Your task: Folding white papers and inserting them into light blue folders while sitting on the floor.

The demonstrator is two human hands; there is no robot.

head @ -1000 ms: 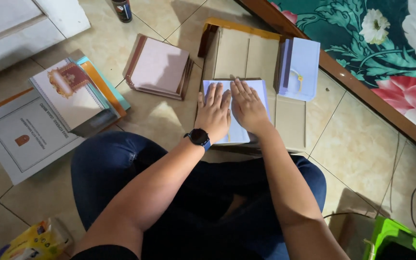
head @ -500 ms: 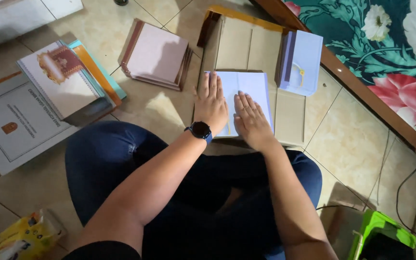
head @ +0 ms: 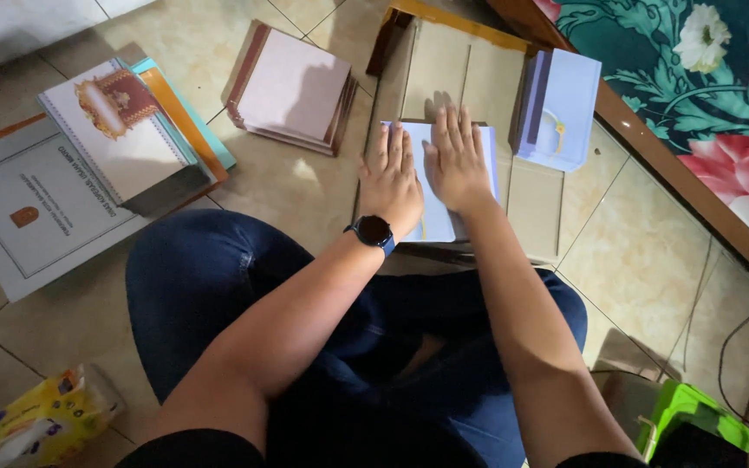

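I read the tiled floor under everything. A flat cardboard sheet runs beyond and beneath my hands. Pale sheet stack lies on it, directly under both palms. Left hand open, fingers flat, pressing its left half; right hand the same, just beside. Black wristwatch behind the left hand.

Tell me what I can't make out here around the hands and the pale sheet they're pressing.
Head view, all of it:
- The pale sheet: its middle is covered by the left hand and right hand.
- The board underneath: near edge hidden by the arms and knees.
- The green object at lower right: cut off by the frame edge.
- The yellow packet at lower left: dim, partly cut off.
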